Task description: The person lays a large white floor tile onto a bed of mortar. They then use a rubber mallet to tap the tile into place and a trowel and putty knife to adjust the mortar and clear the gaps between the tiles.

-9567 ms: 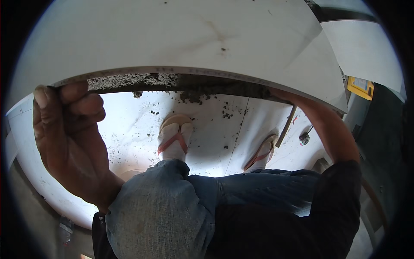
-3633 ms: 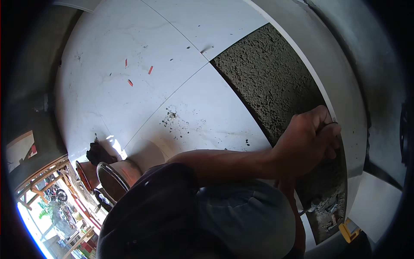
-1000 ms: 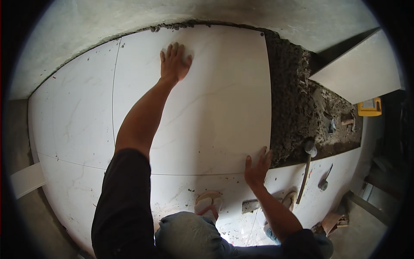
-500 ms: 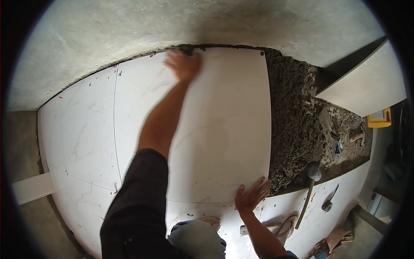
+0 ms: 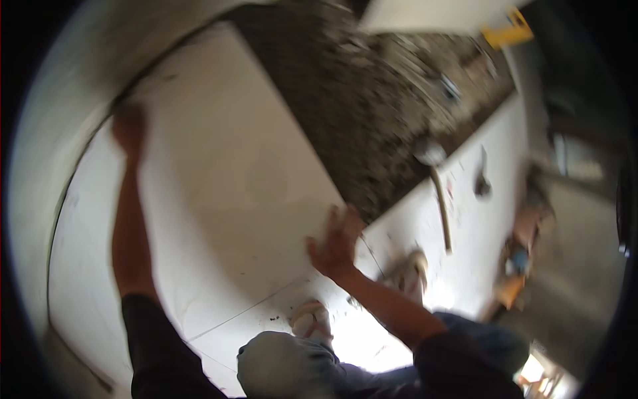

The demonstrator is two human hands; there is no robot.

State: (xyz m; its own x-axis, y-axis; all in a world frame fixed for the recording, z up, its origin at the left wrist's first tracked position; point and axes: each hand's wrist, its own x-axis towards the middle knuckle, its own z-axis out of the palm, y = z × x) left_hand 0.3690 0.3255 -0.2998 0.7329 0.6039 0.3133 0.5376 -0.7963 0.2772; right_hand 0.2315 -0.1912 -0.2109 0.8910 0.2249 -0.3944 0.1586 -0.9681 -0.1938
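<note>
A large white tile (image 5: 246, 153) with faint veining lies in front of me. At its far left edge, by the wall, is my left hand (image 5: 129, 130); motion smears its fingers, so its grip cannot be made out. My right hand (image 5: 337, 246) is open, with its fingers spread at the tile's near right corner and nothing in it. Dark rough mortar (image 5: 319, 86) borders the tile on the right. A mallet (image 5: 440, 199) with a long handle rests to the right of my right hand, its head at the edge of the mortar.
A grey wall (image 5: 80, 73) runs along the left. Another pale panel (image 5: 425, 16) juts in at the top, beside a yellow tool (image 5: 508, 30). A small dark tool (image 5: 482, 181) lies on white tiles at right. My sandalled foot (image 5: 311, 319) is below the tile.
The view has swung to the right and blurred, so the tile appears turned. My left hand is at the wall-side edge; my right hand remains by the near corner, its fingers looking more raised.
</note>
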